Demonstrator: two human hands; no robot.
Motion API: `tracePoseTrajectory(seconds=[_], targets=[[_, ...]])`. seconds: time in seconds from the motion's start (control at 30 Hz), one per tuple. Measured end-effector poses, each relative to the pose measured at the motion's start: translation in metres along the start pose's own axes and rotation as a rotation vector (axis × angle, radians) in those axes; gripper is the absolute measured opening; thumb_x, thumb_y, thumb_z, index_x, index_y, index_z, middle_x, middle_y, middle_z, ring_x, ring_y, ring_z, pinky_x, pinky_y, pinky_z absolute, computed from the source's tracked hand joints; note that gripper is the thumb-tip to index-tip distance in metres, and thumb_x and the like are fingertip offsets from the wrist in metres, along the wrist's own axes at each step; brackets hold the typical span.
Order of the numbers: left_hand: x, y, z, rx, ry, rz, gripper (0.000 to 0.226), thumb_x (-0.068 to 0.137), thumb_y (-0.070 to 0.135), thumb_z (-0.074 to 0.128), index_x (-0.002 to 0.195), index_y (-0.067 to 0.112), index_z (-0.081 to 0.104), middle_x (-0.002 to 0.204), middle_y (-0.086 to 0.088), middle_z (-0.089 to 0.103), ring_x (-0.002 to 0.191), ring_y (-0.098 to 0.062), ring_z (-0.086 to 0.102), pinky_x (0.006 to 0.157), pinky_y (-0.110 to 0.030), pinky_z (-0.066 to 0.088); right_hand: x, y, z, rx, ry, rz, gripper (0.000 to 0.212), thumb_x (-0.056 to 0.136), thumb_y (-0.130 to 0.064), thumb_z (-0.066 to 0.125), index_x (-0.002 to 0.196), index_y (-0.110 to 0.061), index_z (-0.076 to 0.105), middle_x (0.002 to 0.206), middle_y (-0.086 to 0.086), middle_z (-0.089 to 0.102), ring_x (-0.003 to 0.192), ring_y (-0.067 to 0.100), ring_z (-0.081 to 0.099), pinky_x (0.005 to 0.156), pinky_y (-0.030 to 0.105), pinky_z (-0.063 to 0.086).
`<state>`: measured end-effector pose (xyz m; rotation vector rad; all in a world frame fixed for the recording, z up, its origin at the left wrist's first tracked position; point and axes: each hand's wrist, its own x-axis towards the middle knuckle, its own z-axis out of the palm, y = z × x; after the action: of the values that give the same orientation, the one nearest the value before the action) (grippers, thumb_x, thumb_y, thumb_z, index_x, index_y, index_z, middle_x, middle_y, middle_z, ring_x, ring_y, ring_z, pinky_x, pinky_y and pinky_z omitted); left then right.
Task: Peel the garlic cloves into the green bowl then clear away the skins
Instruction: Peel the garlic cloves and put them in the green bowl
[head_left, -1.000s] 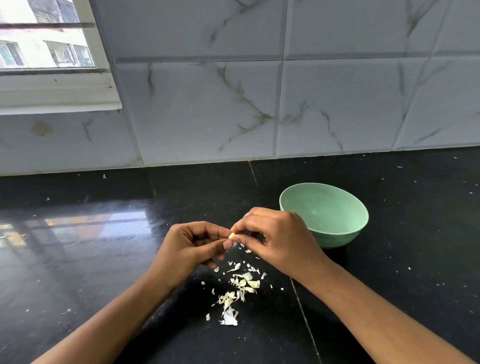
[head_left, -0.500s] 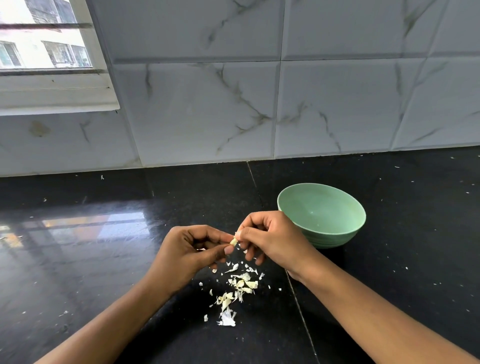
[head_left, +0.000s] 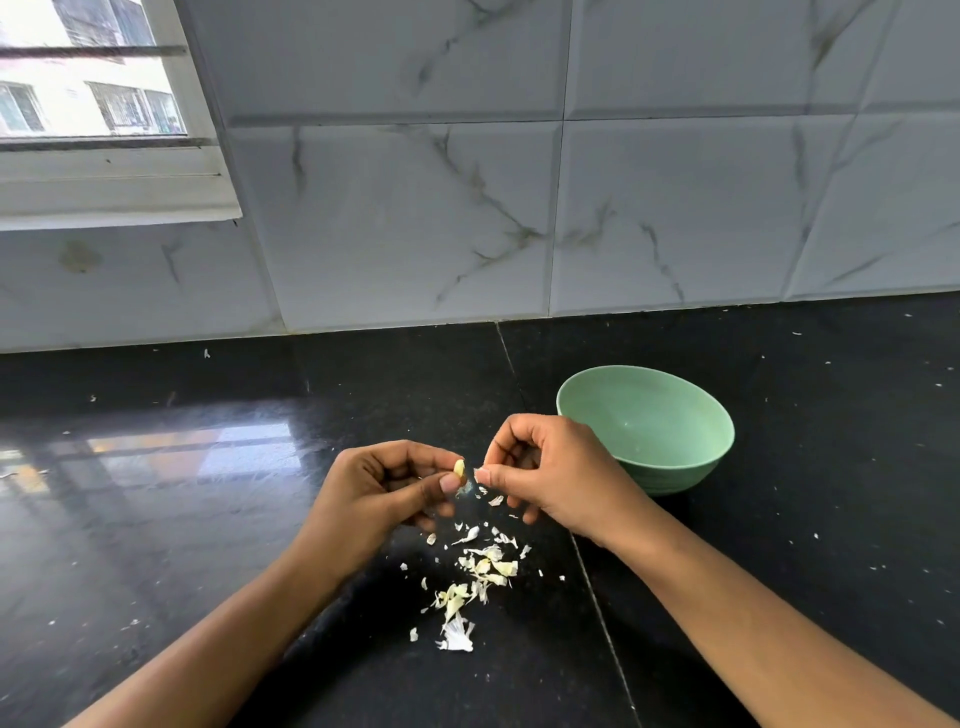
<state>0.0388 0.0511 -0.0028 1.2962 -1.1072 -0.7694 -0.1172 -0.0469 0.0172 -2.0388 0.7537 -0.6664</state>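
Black polished stone is what you're working over here. The surface (head_left: 208, 545) is dark and glossy, with window light mirrored on its left part.

Your left hand (head_left: 384, 499) pinches a clove (head_left: 460, 467) between thumb and forefinger, with the other fingers curled in below, so that hand is closed on the clove. The clove is pale yellow and held up above the surface. It's a bit left of the bowl (head_left: 649, 431), not in it.

Your right hand (head_left: 550, 478) is just beside the clove, fingertips nearly touching it. Its fingers are curled too, and thumb and forefinger pinch a tiny pale sliver (head_left: 477, 472) of skin. It's honestly too small to make out its shape.

The bowl is green and stands upright on the surface right behind your right hand, which covers part of its left side.

Below and between your hands there's a loose scatter of skins (head_left: 480, 569) lying on the surface. It trails toward you, with the biggest white bit at the near end. A few stray specks (head_left: 815, 535) dot the stone off to the right as well.

A thin seam (head_left: 597, 597) in the stone runs from the back wall, past the bowl and under your right wrist, toward you.

Behind it all are grey-veined marble tiles (head_left: 415, 218). A white-framed window (head_left: 93, 78) sits in the upper left, showing a building outside.
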Motion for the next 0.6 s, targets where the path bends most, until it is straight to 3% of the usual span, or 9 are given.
tracePoseTrajectory(seconds=[0.13, 0.33, 0.47, 0.6], targets=[[0.0005, 0.0003, -0.0003, -0.037, 0.003, -0.039, 0.018, 0.067, 0.010, 0.070, 0.084, 0.006, 0.071, 0.071, -0.011, 0.071, 0.054, -0.013, 0.065, 0.048, -0.020, 0.050, -0.0003, 0.0021, -0.0001, -0.172, -0.030, -0.074, 0.008, 0.082, -0.014, 0.070, 0.079, -0.018, 0.064, 0.064, -0.002, 0.065, 0.057, 0.012, 0.066, 0.053, 0.027, 0.056], [-0.0001, 0.0009, 0.0008, -0.058, 0.004, -0.045, 0.017, 0.067, 0.009, 0.069, 0.084, 0.006, 0.072, 0.069, -0.010, 0.071, 0.053, -0.013, 0.064, 0.046, -0.020, 0.050, 0.0001, 0.0028, -0.0028, -0.381, -0.098, -0.134, 0.016, 0.088, -0.019, 0.059, 0.091, -0.031, 0.069, 0.073, -0.015, 0.066, 0.074, 0.000, 0.064, 0.074, 0.026, 0.052], [-0.0009, 0.0011, -0.0001, -0.050, 0.007, -0.036, 0.017, 0.067, 0.009, 0.070, 0.084, 0.005, 0.072, 0.070, -0.010, 0.071, 0.053, -0.013, 0.064, 0.047, -0.020, 0.050, -0.0008, 0.0014, -0.0051, -0.257, -0.019, -0.171, 0.003, 0.082, -0.022, 0.070, 0.081, -0.023, 0.071, 0.066, -0.010, 0.069, 0.061, 0.002, 0.065, 0.067, 0.026, 0.055], [-0.0012, 0.0006, -0.0002, 0.009, 0.017, 0.003, 0.017, 0.066, 0.011, 0.073, 0.082, 0.008, 0.073, 0.063, -0.009, 0.069, 0.052, -0.013, 0.063, 0.047, -0.020, 0.049, -0.0001, 0.0009, -0.0040, -0.071, 0.008, -0.119, 0.008, 0.075, -0.021, 0.079, 0.078, -0.019, 0.071, 0.065, -0.004, 0.068, 0.057, 0.005, 0.062, 0.055, 0.019, 0.050]])
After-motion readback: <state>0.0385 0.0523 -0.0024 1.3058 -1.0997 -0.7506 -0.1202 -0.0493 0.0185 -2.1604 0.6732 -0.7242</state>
